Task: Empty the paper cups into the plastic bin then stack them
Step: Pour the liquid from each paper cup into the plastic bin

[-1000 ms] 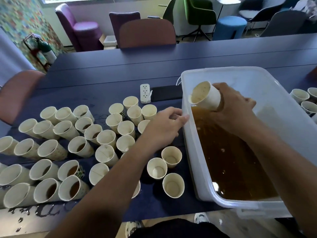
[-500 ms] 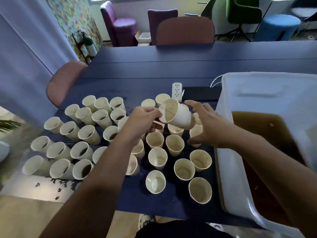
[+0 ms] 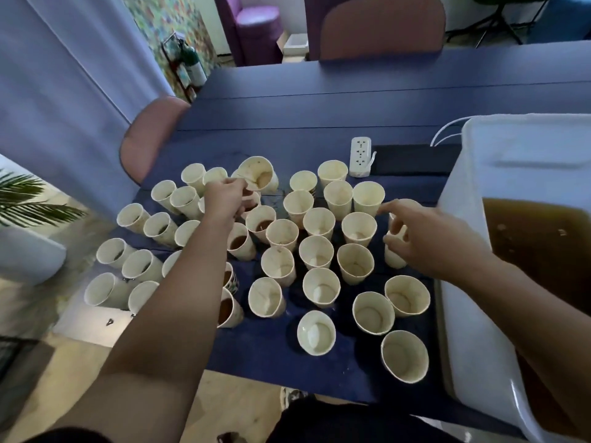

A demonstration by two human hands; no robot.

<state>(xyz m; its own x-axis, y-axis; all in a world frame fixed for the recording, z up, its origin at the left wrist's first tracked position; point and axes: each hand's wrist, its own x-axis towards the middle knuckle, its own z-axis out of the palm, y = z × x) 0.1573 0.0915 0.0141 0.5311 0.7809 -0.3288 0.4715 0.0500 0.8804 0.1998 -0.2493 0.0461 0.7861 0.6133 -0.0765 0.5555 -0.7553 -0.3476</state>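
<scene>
the person's left hand [image 3: 225, 196] reaches far over the cluster of cream paper cups [image 3: 316, 252] standing on the dark blue surface [image 3: 287, 123]. its grip is clenched on the rim of one tilted, stained paper cup [image 3: 258, 174], pinched at the near edge so the mouth faces the camera, with a little brown residue showing inside. that cup is held above the far-left part of the cluster, well apart from the big translucent white plastic bin [image 3: 473, 174] on the right.

the right hand [image 3: 425, 238] hovers over the right side of the cluster, just beside the bin's left wall. its fingers are loosely spread and bent around the top of a cup partly hidden beneath the palm; i cannot tell whether the grip actually holds that cup or is only touching it.

the bin holds murky brown liquid [image 3: 537, 238] with a few floating bits. most cups near the bin and in the middle look drained, while several on the left and under the left forearm have brown liquid in them.

a white power strip [image 3: 360, 156] lies on the surface beyond the cups, touching a flat black pad [image 3: 415, 159]. a dusty-pink chair [image 3: 147, 135] stands at the left end of the surface, and another [image 3: 382, 27] at the far side.
</scene>
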